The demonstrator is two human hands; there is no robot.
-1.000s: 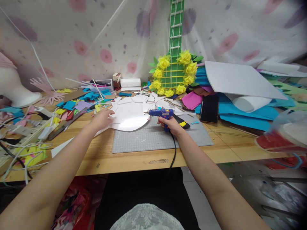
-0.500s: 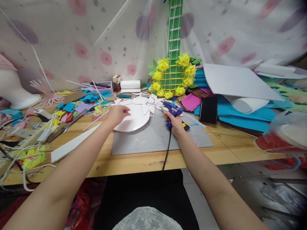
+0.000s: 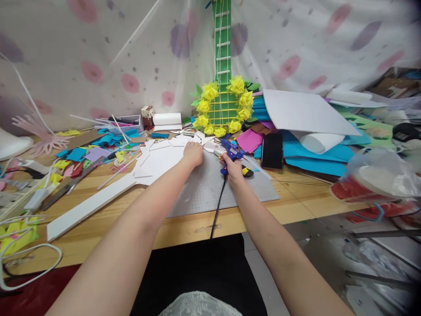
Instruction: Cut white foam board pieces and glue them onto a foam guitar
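My right hand (image 3: pixel 233 169) is wrapped round the handle of a blue hot glue gun (image 3: pixel 232 149), its nozzle towards the left. A black cord runs down from the gun over the table edge. My left hand (image 3: pixel 193 153) is at the right side of a white board cutout (image 3: pixel 161 160) with a rounded body and a long neck reaching to the lower left. Its fingers are curled down by loose white board scraps (image 3: pixel 206 139). The fingertips are hidden, so what they hold cannot be made out.
A grey cutting mat (image 3: pixel 197 197) lies on the wooden table (image 3: pixel 286 206). Behind stands a green guitar shape (image 3: pixel 223 74) with yellow flowers (image 3: pixel 237 84). A black phone (image 3: pixel 272 151), blue sheets (image 3: pixel 315 160) and a red-and-white cup (image 3: pixel 362 186) are right; coloured scraps (image 3: pixel 97 153) lie left.
My left hand has moved right, off the white cutout's middle to the scraps at its side. The view has swung slightly right. My right hand still holds the glue gun.
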